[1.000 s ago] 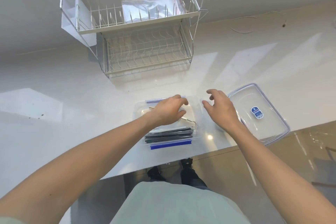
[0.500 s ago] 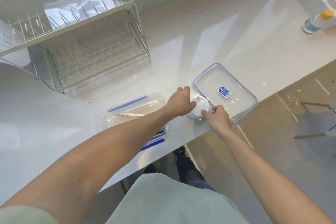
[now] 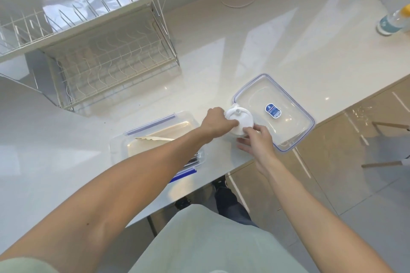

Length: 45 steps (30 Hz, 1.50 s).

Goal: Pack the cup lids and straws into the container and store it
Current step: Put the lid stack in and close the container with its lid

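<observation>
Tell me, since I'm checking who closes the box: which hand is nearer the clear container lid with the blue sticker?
Right. The right hand sits at the clear container lid's near-left edge, fingers on the white cup lid. The left hand is farther left, on the cup lid's other side.

Both our hands on the white cup lids

Our left hand (image 3: 216, 121) and right hand (image 3: 257, 139) clasp the stacked cup lids (image 3: 240, 121) on the tabletop (image 3: 255, 35), between the open container (image 3: 155, 137) holding dark straws (image 3: 194, 159) and its clear cover (image 3: 275, 111).
</observation>
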{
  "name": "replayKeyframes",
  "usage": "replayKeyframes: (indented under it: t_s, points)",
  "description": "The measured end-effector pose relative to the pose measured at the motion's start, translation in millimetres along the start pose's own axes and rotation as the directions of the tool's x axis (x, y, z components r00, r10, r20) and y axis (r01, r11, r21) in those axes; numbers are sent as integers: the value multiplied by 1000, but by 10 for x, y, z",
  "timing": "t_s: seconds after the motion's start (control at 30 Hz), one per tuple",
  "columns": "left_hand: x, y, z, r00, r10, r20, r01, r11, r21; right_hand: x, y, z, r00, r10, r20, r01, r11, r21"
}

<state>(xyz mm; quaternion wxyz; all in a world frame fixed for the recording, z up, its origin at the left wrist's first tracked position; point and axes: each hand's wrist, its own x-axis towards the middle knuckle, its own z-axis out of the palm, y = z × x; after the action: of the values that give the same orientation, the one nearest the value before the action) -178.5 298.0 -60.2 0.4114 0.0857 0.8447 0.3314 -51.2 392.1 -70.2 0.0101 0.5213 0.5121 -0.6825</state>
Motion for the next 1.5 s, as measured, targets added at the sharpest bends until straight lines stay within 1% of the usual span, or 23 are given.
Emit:
replayKeyframes:
  t_s: [0.07, 0.17, 0.33, 0.4, 0.47, 0.6, 0.77, 0.9, 1.0, 1.1, 1.27, 1.4, 1.5]
  points:
    - [-65, 80, -154, 997, 63, -52, -65, 997, -47, -48, -161, 56, 998, -56, 15, 54, 996, 66]
    - [-200, 136, -481, 993, 83, -84, -97, 978, -187, -114, -444, 180, 987, -148, 64, 145, 988, 60]
    - [-511, -89, -1183, 989, 40, -145, -91, 926, -367, -244, -830, 641, 933, -287, 217, 304, 952, -47]
    - [-676, -280, -1431, 983, 32, -182, -106, 905, -413, -311, -899, 908, 901, -310, 303, 353, 930, -101]
    - [-839, -517, -1612, 974, 28, -226, -130, 883, -452, -373, -900, 1169, 875, -294, 385, 375, 914, -155]
    - [-1113, -1060, -1760, 966, -44, -256, -95, 859, -504, -464, -718, 1577, 839, -219, 498, 387, 884, -263]
    - [-1315, -1638, -1680, 947, -152, -283, -28, 838, -545, -550, -345, 1879, 809, -105, 578, 366, 859, -357]
    - [-1358, -1901, -1585, 931, -184, -315, -4, 859, -512, -529, -181, 1941, 788, -30, 615, 353, 841, -410]
    - [-1381, -2020, -1541, 891, -220, -398, 26, 899, -437, -508, -101, 1929, 765, 3, 644, 379, 807, -453]
    - [-1404, -2076, -1503, 876, -154, -457, 5, 950, -311, -494, -43, 1943, 754, 3, 657, 407, 783, -470]
    - [-1448, -2082, -1476, 857, -118, -502, 2, 974, -225, -447, 7, 1920, 717, -1, 697, 446, 770, -457]
    - [-1502, -2128, -1406, 876, -44, -481, 31, 999, -34, -398, 114, 1856, 721, 40, 692, 430, 758, -491]
    - [-1479, -2133, -1355, 860, 8, -510, 60, 991, 117, -400, 203, 1890, 727, 53, 685, 437, 733, -522]
